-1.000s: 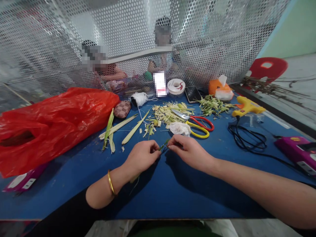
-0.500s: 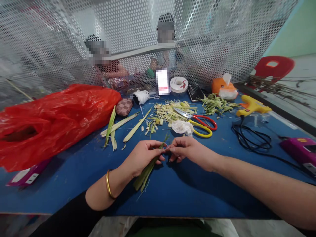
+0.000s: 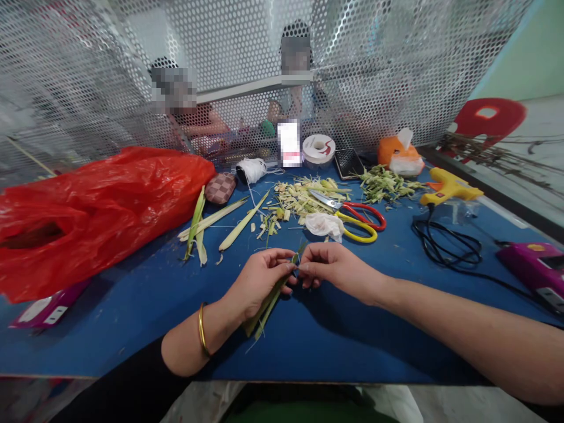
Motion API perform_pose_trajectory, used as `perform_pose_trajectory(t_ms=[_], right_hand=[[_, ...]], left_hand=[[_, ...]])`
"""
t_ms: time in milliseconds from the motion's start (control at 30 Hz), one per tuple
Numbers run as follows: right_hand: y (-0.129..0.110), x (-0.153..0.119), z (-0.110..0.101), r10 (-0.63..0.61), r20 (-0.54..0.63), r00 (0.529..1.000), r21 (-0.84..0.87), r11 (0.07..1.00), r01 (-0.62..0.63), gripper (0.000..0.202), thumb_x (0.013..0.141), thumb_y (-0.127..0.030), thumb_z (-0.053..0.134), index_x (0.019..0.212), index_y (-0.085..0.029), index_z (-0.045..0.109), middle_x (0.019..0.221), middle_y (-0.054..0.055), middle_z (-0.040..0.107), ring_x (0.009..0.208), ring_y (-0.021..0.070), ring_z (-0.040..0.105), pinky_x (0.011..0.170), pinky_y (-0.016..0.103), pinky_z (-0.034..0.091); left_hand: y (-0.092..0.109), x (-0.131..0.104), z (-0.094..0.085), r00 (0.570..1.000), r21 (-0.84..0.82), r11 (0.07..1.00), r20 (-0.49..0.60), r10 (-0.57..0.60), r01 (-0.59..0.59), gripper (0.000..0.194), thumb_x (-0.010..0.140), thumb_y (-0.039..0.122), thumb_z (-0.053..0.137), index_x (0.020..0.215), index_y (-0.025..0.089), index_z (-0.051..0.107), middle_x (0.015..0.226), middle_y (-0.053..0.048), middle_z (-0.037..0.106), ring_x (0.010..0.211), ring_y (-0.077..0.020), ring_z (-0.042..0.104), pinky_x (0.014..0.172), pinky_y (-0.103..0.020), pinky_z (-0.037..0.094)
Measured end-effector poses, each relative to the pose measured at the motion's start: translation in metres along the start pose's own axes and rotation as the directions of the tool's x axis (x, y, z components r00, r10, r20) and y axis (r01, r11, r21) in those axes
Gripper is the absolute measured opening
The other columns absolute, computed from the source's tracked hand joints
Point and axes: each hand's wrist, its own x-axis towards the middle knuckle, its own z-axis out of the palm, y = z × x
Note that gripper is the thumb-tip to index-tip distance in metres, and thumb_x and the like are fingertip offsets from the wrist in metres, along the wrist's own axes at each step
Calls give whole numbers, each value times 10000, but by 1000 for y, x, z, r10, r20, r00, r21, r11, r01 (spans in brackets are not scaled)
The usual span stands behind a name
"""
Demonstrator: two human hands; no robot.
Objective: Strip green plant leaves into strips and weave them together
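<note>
A bundle of green leaf strips [image 3: 268, 308] slants under my left hand [image 3: 267, 279], whose thumb and fingers are closed on its upper part. My right hand [image 3: 328, 267] is pinched right beside the bundle's top end, nearly touching my left fingertips; what it grips there is too small to make out. Beyond my hands lie scissors [image 3: 359, 229] with one red and one yellow handle, a crumpled white wad [image 3: 325, 225] and a heap of cut leaf pieces [image 3: 299, 197]. Longer pale strips [image 3: 242, 229] rest to the left.
A red plastic bag [image 3: 110, 217] covers the left side. Along the back are white string [image 3: 252, 170], a ribbon spool [image 3: 318, 150], a black tray [image 3: 349, 163] and tissues [image 3: 400, 154]. A yellow glue gun [image 3: 452, 187] and cable lie right. Two people sit behind the perforated screen.
My left hand and wrist have shifted slightly to the right, and my fingertips are closer together. The thin thread between the hands is less visible. The view has tilted slightly.
</note>
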Motion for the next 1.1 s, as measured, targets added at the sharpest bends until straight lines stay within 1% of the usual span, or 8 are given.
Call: perform_pose_trajectory(t_ms=[133,233,367,467,667,833,967,1100], right_hand=[[-1,-3,-6,-314,-98,944,-480,846,232,106,836,-189,533,733,-189,560,716,19,608,672,146,550,626,273,420],[-1,-4,-7,-444,-26,896,-643,694,325,95,843,-144,523,777,-186,577,787,35,613,718,153,540,642,268,404],[2,-3,-6,-341,-52,938,-612,754,240,85,852,-163,533,791,-188,586,740,19,636,685,153,561,620,257,403],[4,-1,-7,-312,-65,948,-590,778,216,89,852,-167,534,786,-191,590,743,15,648,690,155,574,628,257,410],[6,1,-8,-288,-55,956,-554,805,211,88,844,-154,543,788,-189,601,762,18,664,707,154,587,639,257,422],[8,6,-9,-235,-83,968,-519,840,159,95,830,-146,546,770,-186,608,747,14,671,684,150,579,619,256,418],[9,8,-10,-247,-89,965,-545,823,161,87,822,-141,554,769,-182,609,748,19,668,685,151,575,616,260,416],[11,9,-11,-250,-77,965,-570,805,163,81,820,-125,555,792,-184,603,745,18,658,688,152,589,623,260,422]], left_hand=[[2,-4,1,998,35,998,-5,-55,56,189,801,188,601,985,147,614,736,-21,669,602,-119,640,533,-224,493],[3,-7,0,1000,297,955,-18,18,-11,217,822,224,569,1020,160,632,692,-15,679,589,-135,631,528,-233,461],[4,-12,-4,945,777,578,62,322,-248,227,849,264,546,1030,210,673,836,-38,719,767,-202,649,678,-308,469],[5,-15,-8,870,902,271,186,457,-335,267,900,204,453,1070,200,659,1037,-71,691,941,-239,629,794,-345,447],[15,-11,-22,725,800,88,484,491,-594,214,920,196,469,990,207,671,959,-43,661,872,-169,604,749,-267,420],[24,6,-24,684,743,-97,652,328,-662,140,875,279,581,935,215,690,861,-30,634,816,-176,568,659,-268,368],[22,19,-23,704,744,-58,652,283,-665,125,875,260,569,822,206,669,804,-15,605,794,-168,552,650,-263,354],[19,23,-28,751,727,221,570,334,-650,139,891,238,511,804,186,605,828,-18,594,793,-157,549,704,-264,392]])
